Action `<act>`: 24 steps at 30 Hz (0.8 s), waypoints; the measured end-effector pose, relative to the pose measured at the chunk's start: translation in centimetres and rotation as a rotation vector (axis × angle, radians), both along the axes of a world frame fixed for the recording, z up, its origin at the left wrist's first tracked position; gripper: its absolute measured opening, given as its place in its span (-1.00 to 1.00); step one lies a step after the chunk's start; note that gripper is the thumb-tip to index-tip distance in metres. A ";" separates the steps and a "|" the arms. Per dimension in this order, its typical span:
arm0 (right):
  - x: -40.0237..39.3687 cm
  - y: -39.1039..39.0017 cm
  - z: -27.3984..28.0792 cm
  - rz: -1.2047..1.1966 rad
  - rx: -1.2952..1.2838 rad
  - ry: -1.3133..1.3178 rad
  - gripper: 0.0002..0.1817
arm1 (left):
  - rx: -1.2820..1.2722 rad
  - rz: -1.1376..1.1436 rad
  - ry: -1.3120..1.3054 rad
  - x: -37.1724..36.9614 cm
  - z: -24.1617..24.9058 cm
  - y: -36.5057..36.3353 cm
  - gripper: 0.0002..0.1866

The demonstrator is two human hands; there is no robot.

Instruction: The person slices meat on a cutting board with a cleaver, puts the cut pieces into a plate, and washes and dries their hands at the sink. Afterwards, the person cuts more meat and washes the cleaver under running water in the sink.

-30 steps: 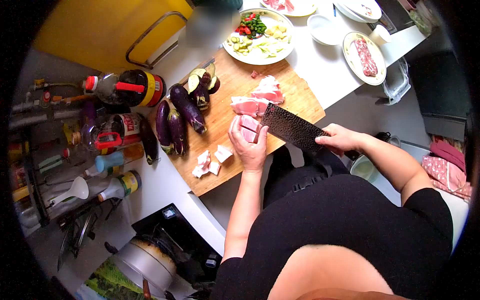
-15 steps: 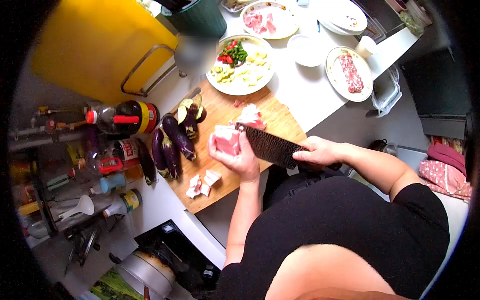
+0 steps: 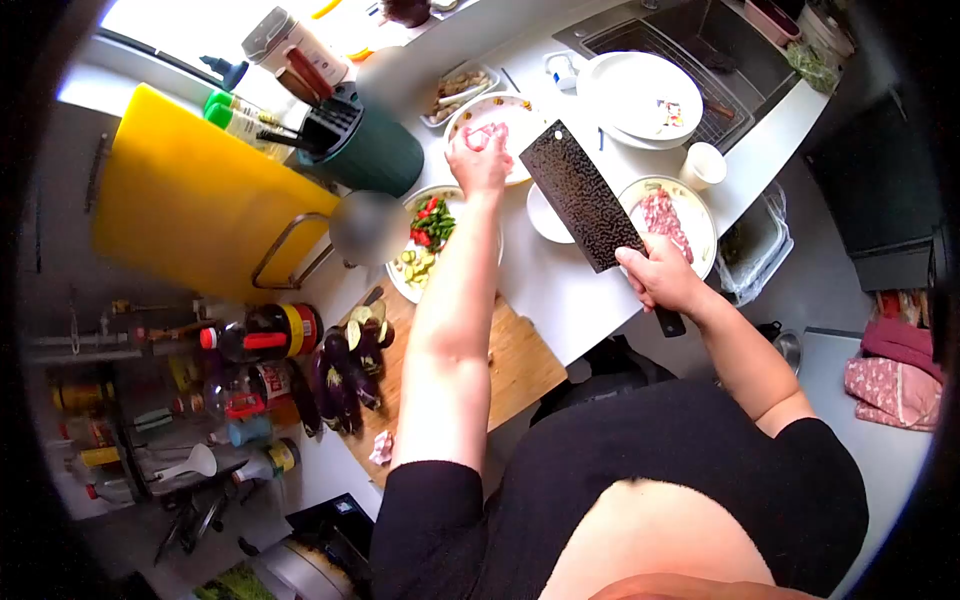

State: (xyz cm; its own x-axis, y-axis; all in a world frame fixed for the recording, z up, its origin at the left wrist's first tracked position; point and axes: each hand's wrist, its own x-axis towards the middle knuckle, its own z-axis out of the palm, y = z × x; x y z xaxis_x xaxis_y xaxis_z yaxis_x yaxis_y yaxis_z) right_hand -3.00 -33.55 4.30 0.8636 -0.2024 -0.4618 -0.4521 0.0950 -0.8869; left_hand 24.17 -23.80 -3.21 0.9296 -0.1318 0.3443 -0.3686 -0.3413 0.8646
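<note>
My right hand (image 3: 658,275) grips the handle of a dark, hammered-looking cleaver (image 3: 572,195), its blade raised over the counter. My left hand (image 3: 480,160) reaches across to a patterned plate (image 3: 490,106), fingers curled around pink raw meat; how much is partly hidden. My forearm crosses above a wooden cutting board (image 3: 525,355). On that board, several purple eggplants (image 3: 345,375) lie at the left and a small piece of fatty meat (image 3: 381,447) near the corner. Behind the forearm is a plate holding chopped red and green peppers (image 3: 432,222) and pale cut pieces.
Beside the cleaver stand a white bowl (image 3: 545,215), a plate of marbled raw meat (image 3: 667,222) and a white cup (image 3: 703,165). Stacked white plates (image 3: 635,85) sit near the sink (image 3: 735,50). Left are a green knife holder (image 3: 380,150), a yellow panel (image 3: 200,200) and bottles (image 3: 270,332).
My left hand has moved from the board up to the plate at the back, with meat. My right hand has lifted the cleaver away from the board. The view has shifted.
</note>
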 end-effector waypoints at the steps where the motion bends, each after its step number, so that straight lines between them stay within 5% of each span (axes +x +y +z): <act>1: -0.2 -0.7 0.1 -0.003 0.002 -0.001 -0.81 | -0.128 -0.100 0.343 -0.9 2.9 -0.4 -0.41; 3: -0.6 -2.0 0.3 -0.002 -0.013 -0.026 -0.80 | -0.132 -0.012 0.302 3.9 -3.3 -1.9 -0.43; 4: -0.9 -2.5 0.2 -0.017 0.008 -0.017 -0.78 | -0.325 -0.083 0.589 3.7 -2.6 -2.0 -0.43; 11: -1.0 -4.7 -1.4 -0.016 0.037 -0.033 -0.77 | -0.294 -0.085 0.618 7.1 -5.1 -1.0 -0.60; 18: -0.9 -5.1 -2.6 0.028 0.074 -0.038 -0.84 | -0.072 -0.127 0.388 3.0 1.8 3.7 -0.65; 24: -0.8 -3.4 -1.8 0.133 0.000 -0.043 -0.83 | 0.027 -0.054 0.116 -9.0 5.8 13.5 -0.75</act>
State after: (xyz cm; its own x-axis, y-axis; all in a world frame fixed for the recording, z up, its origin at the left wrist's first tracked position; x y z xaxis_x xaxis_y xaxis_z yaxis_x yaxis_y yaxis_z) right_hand -3.83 -36.99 2.50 0.9017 -0.0847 -0.4239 -0.4223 0.0364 -0.9057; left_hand 15.18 -10.29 2.57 0.9542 -0.1903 0.2309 -0.2854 -0.3472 0.8933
